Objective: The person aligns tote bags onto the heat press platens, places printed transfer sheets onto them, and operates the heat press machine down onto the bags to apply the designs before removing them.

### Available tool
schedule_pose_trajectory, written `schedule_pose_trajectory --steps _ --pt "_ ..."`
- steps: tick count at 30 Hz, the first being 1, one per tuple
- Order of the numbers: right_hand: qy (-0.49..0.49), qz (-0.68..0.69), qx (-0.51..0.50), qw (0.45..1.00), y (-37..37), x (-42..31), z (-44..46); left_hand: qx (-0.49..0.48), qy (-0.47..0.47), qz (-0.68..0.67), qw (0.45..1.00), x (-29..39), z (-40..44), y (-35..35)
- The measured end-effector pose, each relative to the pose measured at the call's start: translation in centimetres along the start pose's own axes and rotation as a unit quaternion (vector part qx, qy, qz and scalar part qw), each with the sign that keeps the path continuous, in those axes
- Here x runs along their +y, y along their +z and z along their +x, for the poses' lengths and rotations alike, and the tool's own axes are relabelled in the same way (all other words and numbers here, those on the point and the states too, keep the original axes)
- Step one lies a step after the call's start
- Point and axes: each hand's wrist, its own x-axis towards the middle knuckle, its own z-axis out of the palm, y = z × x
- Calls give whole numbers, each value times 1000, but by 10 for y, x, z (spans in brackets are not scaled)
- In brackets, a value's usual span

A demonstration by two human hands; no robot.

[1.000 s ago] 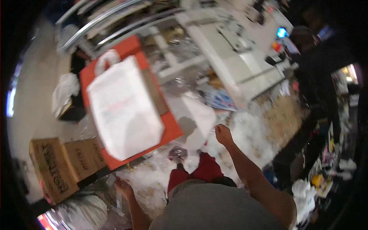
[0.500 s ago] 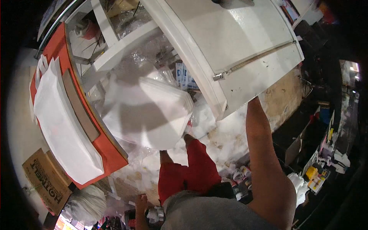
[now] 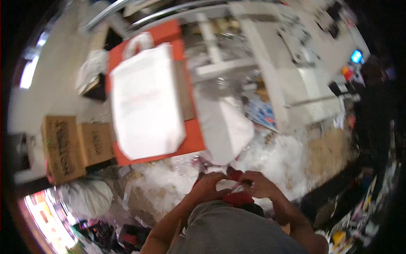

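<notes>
My left hand [image 3: 208, 187] and my right hand [image 3: 259, 185] are close together in front of my waist, over the red shorts. The fingers of both curl toward a small whitish and reddish thing [image 3: 237, 186] between them, too blurred to name. My right fingers look pinched at it; the left thumb and fingers curve round from the other side. Ahead of them, a white tote bag [image 3: 146, 101] with handles lies flat on an orange-red board [image 3: 192, 149]. Beside the board, lower down, is a stack of white bags or sheets [image 3: 226, 129].
A white panel [image 3: 311, 95] with a metal rod stands at the right. Cardboard boxes [image 3: 63, 148] and a full whitish sack [image 3: 86, 199] are at the left. White fluffy scraps [image 3: 279, 163] cover the floor. A blue-and-white packet [image 3: 260, 112] lies under the frame.
My right hand has come back from under the white panel to my waist. My left hand has come up from the lower left to join it. The view has turned left.
</notes>
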Motion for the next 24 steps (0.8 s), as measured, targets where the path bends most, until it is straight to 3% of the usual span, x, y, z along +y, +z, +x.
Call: schedule_pose_trajectory --steps 1,2,3,5,6,9,11,13,14,16,17,20,24 --pt "8 15 39 999 0 -8 3 -47 -82 -55 994 -10 -12 -8" --pt "19 31 79 996 -2 -13 7 -60 -86 -85 991 0 -26 -39" --pt "31 185 93 978 -3 -20 16 -34 -91 -84 992 -8 -41 -55" --pt "37 221 186 957 1 -46 43 64 -92 -73 991 -38 -73 -83" --pt "28 216 180 959 7 -59 60 119 -85 -153 977 -65 -87 -95" --pt "-15 386 226 894 40 -98 125 291 -89 -299 904 -90 -113 -156" --pt "-12 395 224 891 59 -98 174 380 -64 -283 878 -114 -112 -203" --pt "-35 370 242 896 74 -118 209 500 -36 -287 816 -142 -91 -241" --pt "-41 368 247 895 80 -119 224 516 -43 -243 820 -143 -83 -264" --pt "-107 148 377 908 88 -122 247 530 -42 -202 823 -147 -69 -299" --pt "-112 143 383 905 91 -131 249 537 -47 -165 826 -152 -60 -314" --pt "-212 -180 394 876 93 -153 252 543 -50 -101 832 -166 -37 -343" --pt "-267 -316 358 837 100 -158 266 531 -98 -67 839 -161 -23 -356"
